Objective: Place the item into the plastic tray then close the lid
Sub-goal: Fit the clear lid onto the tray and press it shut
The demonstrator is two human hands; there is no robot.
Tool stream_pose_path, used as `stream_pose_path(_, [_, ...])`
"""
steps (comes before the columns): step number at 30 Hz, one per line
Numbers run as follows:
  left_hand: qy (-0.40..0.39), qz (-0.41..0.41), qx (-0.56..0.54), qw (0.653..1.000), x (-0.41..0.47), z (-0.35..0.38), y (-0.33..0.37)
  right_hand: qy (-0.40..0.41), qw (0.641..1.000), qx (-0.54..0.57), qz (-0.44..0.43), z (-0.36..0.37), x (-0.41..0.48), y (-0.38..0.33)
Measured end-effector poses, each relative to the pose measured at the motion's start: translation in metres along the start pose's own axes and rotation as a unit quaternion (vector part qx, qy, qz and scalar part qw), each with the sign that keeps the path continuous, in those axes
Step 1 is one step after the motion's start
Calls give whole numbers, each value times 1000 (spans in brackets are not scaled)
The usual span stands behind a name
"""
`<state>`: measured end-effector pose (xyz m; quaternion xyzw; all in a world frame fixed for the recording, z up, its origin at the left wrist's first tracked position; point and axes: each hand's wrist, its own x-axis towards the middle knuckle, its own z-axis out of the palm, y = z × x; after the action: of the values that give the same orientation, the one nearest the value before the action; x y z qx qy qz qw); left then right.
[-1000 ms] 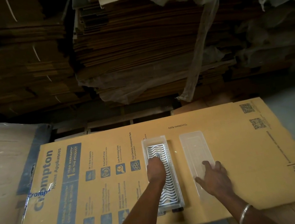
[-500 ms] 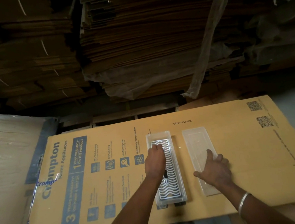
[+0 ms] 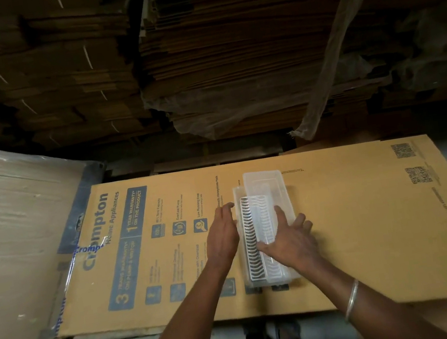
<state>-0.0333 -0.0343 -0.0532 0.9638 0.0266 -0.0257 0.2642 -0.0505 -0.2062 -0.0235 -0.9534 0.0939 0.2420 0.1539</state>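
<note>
A clear plastic tray [image 3: 237, 196] lies lengthwise on a flat printed carton. Inside it sits a white item with wavy ribs [image 3: 251, 240]. A clear lid [image 3: 265, 189] is tilted over the tray's right side, partly covering it. My right hand [image 3: 289, 239] grips the lid near its lower half, thumb on top. My left hand [image 3: 224, 234] rests flat against the tray's left wall, fingers straight and holding nothing.
The carton [image 3: 367, 221] lies flat on the work surface. A plastic-wrapped board stack [image 3: 17, 241] stands at the left. Tall piles of flattened cardboard [image 3: 229, 53] under loose plastic film rise just behind the carton. Grey floor shows at the right.
My right hand has picked the lid up from the carton and carried it left over the tray. My left hand came off the item and moved to the tray's left side.
</note>
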Motion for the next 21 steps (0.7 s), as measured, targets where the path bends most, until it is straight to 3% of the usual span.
stream_pose_path(4, [-87,-150,-140,975,-16,-3,-27,-24,999,-26,-16,19,-4,-21])
stream_pose_path(7, [-186,-222,-281,915,-34,-3,-39,-25,998,-51,-13,30,-4,-30])
stream_pose_path(13, [-289,-242,-330,865,-47,-3,-43,-34,996,-88,2,33,-1,-42])
stream_pose_path(21, [-372,-178,-238,879,-47,-5,-41,-46,993,-111,7,42,-3,-47])
